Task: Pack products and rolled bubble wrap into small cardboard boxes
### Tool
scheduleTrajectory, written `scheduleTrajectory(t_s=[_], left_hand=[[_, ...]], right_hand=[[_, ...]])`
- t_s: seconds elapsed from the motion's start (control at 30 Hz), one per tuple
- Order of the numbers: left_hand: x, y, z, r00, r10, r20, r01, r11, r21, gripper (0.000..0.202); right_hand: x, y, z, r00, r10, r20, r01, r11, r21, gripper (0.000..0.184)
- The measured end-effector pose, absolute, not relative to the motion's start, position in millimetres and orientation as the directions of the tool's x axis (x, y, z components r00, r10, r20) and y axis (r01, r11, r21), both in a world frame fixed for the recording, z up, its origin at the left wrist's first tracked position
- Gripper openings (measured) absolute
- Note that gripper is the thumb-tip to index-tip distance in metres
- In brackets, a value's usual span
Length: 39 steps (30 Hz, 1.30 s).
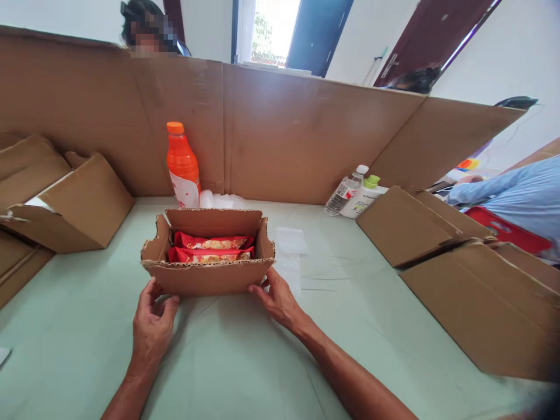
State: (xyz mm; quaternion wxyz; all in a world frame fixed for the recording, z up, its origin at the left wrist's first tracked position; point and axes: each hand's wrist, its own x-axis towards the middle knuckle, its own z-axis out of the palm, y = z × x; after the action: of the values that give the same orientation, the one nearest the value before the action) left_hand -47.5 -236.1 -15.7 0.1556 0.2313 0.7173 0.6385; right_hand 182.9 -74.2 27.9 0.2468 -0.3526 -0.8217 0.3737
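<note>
A small open cardboard box [205, 277] sits on the pale green table [245, 361] in front of me. Inside lie red snack packets [210, 248], stacked flat. My left hand [152, 325] rests at the box's near left bottom corner, fingers curled against the cardboard. My right hand [276, 298] touches the near right corner, fingers spread along the box's base. Neither hand lifts the box off the table.
An orange bottle [182, 166] stands behind the box by a tall cardboard screen [306, 134]. A clear water bottle [347, 189] and a white green-capped bottle [363, 197] lie at right. Cardboard boxes flank both sides [74, 204] [464, 274]. A person in a blue sleeve [511, 186] is at right; another person's head [146, 26] shows behind the screen.
</note>
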Motion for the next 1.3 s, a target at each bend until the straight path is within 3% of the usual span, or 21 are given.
scheduleTrajectory(t_s=[0.17, 0.27, 0.33, 0.47, 0.53, 0.67, 0.73, 0.83, 0.97, 1.1, 1.2, 1.3], left_hand=[[-39, -233, -12, -0.758, 0.652, -0.009, -0.087, -0.087, 0.992, 0.091], [-36, -236, -11, -0.755, 0.653, -0.058, -0.12, -0.051, 0.991, 0.091], [-36, -238, -11, -0.758, 0.648, -0.066, -0.108, -0.025, 0.994, 0.09], [-39, -238, -11, -0.766, 0.641, -0.059, -0.076, 0.001, 0.997, 0.088], [-40, -237, -11, -0.771, 0.634, -0.058, -0.072, 0.004, 0.997, 0.089], [-41, -238, -9, -0.776, 0.628, -0.057, -0.085, -0.016, 0.996, 0.089], [-41, -238, -8, -0.773, 0.631, -0.063, -0.09, -0.011, 0.996, 0.088], [-41, -237, -8, -0.777, 0.627, -0.057, -0.08, -0.009, 0.997, 0.087], [-40, -234, -10, -0.794, 0.607, -0.027, -0.051, -0.021, 0.998, 0.089], [-43, -235, -10, -0.816, 0.578, 0.01, -0.012, -0.035, 0.999, 0.087], [-44, -245, -4, -0.866, 0.481, 0.139, 0.177, 0.035, 0.984, 0.078], [-28, -263, 10, -0.821, 0.434, 0.372, 0.468, 0.136, 0.873, 0.059]], right_hand=[[197, -52, 29, -0.638, 0.756, 0.145, 0.4, 0.486, -0.777, 0.055], [219, -36, 34, -0.63, 0.749, 0.206, 0.551, 0.617, -0.562, 0.042], [231, -25, 37, -0.631, 0.758, 0.168, 0.655, 0.636, -0.407, 0.029], [231, 15, 51, -0.641, 0.765, 0.068, 0.711, 0.624, -0.324, 0.015], [225, 42, 64, -0.614, 0.783, 0.098, 0.733, 0.612, -0.297, 0.021], [230, 67, 81, -0.536, 0.797, 0.278, 0.76, 0.599, -0.252, 0.053], [240, 54, 74, -0.589, 0.747, 0.309, 0.723, 0.658, -0.211, 0.053], [248, 21, 47, -0.713, 0.671, 0.204, 0.653, 0.741, -0.155, 0.043], [234, 1, 22, -0.695, 0.71, 0.111, 0.7, 0.704, -0.121, 0.028], [231, -6, 35, -0.679, 0.726, 0.11, 0.716, 0.687, -0.122, 0.022], [251, -45, 51, -0.727, 0.679, 0.099, 0.663, 0.732, -0.156, 0.021], [277, -103, 62, -0.79, 0.605, 0.096, 0.563, 0.779, -0.278, 0.021]])
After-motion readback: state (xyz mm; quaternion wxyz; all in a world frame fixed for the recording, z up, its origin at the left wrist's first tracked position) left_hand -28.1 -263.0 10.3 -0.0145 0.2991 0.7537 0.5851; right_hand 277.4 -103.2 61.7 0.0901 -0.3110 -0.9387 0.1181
